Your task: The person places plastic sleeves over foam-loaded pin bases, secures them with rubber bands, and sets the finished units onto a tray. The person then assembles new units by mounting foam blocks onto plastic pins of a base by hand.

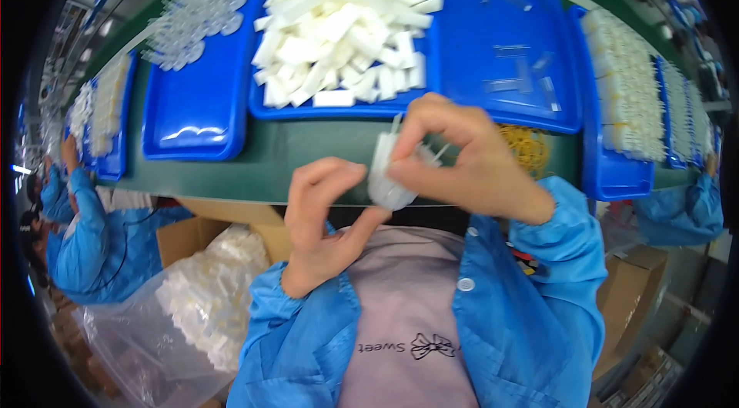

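— Where is the white plastic piece [387, 174]?
— Just below the middle blue tray [462, 46], upright between our hands.
— Who grips it?
— Our right hand [462, 162] pinches its top; our left hand [327, 215] grasps its base.

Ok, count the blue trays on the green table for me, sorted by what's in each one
Counting the blue trays whose contents show on the green table:
Pile of white blocks: 1, tray
Clear plastic pieces: 2, left tray, right tray
Rows of white parts: 2, far-left tray, right tray
Total: 5
Further trays at the rim are too bent to count.
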A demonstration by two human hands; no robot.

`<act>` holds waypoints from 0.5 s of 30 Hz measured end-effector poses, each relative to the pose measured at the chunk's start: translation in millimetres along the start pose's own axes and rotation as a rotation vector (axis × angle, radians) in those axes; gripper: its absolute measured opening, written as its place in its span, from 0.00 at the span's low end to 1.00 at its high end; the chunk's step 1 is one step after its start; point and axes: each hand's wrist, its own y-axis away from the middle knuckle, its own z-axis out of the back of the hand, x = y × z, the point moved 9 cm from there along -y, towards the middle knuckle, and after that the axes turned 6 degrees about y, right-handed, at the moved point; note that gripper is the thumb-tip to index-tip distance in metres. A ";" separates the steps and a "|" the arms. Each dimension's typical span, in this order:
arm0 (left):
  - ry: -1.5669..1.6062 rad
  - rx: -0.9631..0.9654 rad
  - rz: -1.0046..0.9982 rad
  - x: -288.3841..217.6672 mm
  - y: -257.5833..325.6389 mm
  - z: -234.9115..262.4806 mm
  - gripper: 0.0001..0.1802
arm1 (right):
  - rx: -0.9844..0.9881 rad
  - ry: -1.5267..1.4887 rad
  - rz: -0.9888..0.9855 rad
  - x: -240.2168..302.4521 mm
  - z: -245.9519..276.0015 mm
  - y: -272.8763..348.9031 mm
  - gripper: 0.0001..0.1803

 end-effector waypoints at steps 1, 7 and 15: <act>0.186 0.051 0.098 3.4 -2.2 -7.6 0.37 | -0.020 0.086 0.031 7.9 0.6 3.5 0.05; 0.403 0.042 0.254 23.4 7.9 -19.1 0.32 | -0.062 0.362 0.137 34.5 6.4 18.1 0.13; 0.872 -0.121 0.560 53.3 11.6 -18.3 0.30 | -0.395 1.153 -0.373 -38.8 152.8 65.0 0.26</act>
